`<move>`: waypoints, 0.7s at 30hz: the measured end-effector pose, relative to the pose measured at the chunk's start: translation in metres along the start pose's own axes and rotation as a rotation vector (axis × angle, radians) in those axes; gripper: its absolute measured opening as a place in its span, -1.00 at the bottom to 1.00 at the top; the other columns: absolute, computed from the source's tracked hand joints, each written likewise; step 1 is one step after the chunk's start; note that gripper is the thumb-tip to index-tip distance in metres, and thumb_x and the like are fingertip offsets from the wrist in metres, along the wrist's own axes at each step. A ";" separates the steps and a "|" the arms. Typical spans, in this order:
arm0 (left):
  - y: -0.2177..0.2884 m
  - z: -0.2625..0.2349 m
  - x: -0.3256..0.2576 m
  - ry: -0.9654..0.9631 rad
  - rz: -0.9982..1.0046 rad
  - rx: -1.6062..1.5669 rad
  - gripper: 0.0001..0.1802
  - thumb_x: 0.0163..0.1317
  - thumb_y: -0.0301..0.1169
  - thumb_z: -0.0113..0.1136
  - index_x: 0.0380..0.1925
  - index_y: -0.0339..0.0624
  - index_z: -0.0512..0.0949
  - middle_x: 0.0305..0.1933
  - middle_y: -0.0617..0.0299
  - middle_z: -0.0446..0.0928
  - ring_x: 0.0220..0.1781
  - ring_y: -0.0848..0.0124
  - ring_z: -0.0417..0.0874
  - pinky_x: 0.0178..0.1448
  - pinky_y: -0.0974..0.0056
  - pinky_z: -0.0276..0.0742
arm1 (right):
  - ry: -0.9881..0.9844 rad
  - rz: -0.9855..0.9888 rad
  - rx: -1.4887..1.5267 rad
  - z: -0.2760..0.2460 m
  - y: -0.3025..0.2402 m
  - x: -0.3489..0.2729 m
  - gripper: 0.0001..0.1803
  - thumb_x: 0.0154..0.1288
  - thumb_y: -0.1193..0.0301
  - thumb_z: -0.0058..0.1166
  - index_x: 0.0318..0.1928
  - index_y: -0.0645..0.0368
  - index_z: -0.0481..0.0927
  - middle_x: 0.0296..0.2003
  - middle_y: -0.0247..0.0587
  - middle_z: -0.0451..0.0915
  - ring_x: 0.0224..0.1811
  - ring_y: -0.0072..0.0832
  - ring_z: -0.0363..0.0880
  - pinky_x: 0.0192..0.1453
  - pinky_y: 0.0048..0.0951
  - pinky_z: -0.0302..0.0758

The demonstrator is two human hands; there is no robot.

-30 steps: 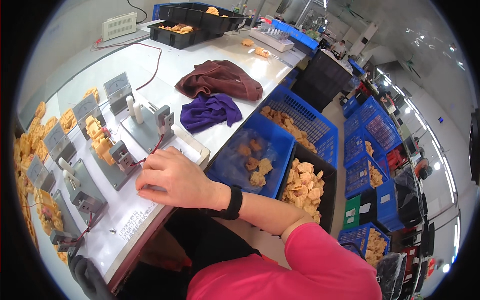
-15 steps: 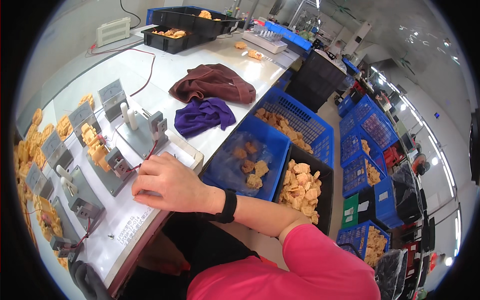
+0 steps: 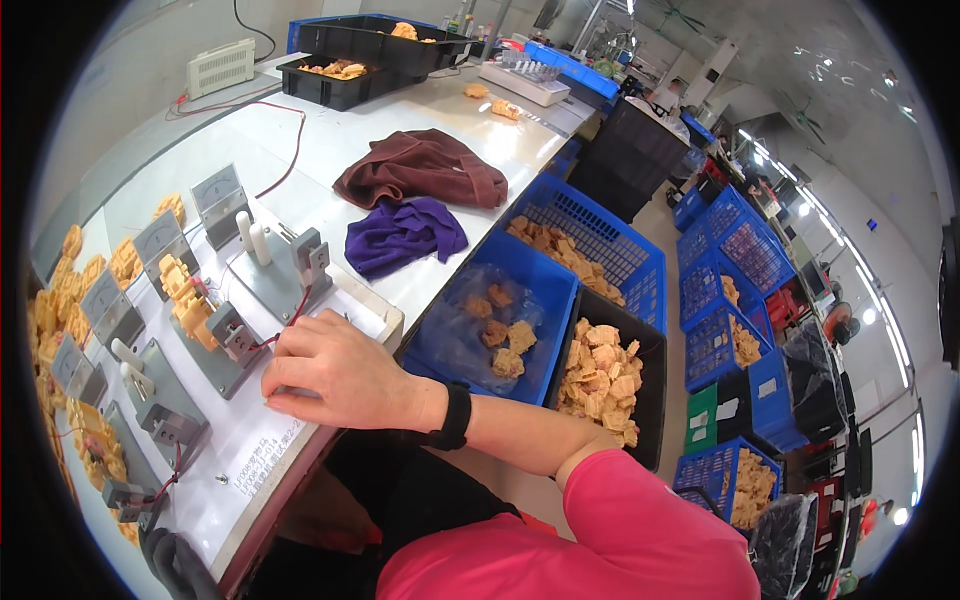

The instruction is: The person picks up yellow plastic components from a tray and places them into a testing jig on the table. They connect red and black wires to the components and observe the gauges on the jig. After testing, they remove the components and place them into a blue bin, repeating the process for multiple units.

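My right hand (image 3: 335,372) rests at the front edge of a white board (image 3: 225,470), knuckles up. Its fingers are curled and pressed together; whatever they hold, if anything, is hidden beneath them. Beside it, a grey test fixture (image 3: 222,372) carries a yellow plastic part (image 3: 183,297) with a small clamp block and red wires. A second fixture (image 3: 275,268), with two white posts, stands just beyond the hand. Another fixture with white posts (image 3: 160,405) is to the left, and at far left a yellow part with exposed innards (image 3: 92,440) sits on one more. My left hand is out of sight.
Several dial meters (image 3: 160,245) stand behind the fixtures, with yellow parts (image 3: 60,300) heaped at left. A brown cloth (image 3: 425,168) and purple cloth (image 3: 400,238) lie on the bench. Right of it are a blue bin (image 3: 440,345) and a black crate (image 3: 650,400) of yellow parts.
The whole view has shifted slightly. My right hand stays in the same place on the board with its fingers curled, and the fixtures look unchanged.
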State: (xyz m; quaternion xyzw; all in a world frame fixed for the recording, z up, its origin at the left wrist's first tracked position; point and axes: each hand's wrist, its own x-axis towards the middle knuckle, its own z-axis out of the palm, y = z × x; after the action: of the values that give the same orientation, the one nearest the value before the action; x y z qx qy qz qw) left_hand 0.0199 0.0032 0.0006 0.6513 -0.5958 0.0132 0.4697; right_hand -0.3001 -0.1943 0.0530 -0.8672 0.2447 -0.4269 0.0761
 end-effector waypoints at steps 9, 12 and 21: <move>0.009 0.000 0.006 -0.004 0.038 0.042 -0.57 0.42 -0.45 0.15 0.22 -0.45 0.44 0.16 -0.10 0.56 0.07 0.15 0.65 0.11 0.21 0.67 | -0.008 -0.004 -0.008 0.000 0.000 0.001 -0.88 0.16 0.32 0.32 -0.34 -0.03 0.61 -0.35 -0.38 0.45 -0.18 -0.36 0.50 -0.04 -0.32 0.38; 0.015 -0.002 0.009 -0.020 0.050 0.059 -0.56 0.42 -0.44 0.16 0.22 -0.45 0.44 0.16 -0.10 0.56 0.09 0.15 0.64 0.12 0.21 0.67 | -0.007 -0.001 0.001 0.000 0.001 0.000 -0.88 0.16 0.32 0.31 -0.34 -0.03 0.61 -0.35 -0.38 0.45 -0.18 -0.36 0.50 -0.03 -0.32 0.38; 0.006 0.002 0.003 -0.002 -0.026 -0.038 -0.59 0.43 -0.49 0.11 0.23 -0.45 0.43 0.17 -0.07 0.56 0.10 0.16 0.64 0.14 0.22 0.67 | 0.006 -0.010 0.001 0.000 0.001 -0.001 -0.88 0.17 0.33 0.30 -0.35 -0.02 0.60 -0.35 -0.39 0.46 -0.19 -0.38 0.50 -0.03 -0.32 0.38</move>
State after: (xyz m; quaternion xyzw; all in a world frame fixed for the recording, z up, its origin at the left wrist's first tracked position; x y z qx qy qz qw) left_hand 0.0149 0.0007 0.0048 0.6500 -0.5879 -0.0049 0.4815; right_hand -0.3009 -0.1951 0.0520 -0.8672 0.2401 -0.4299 0.0739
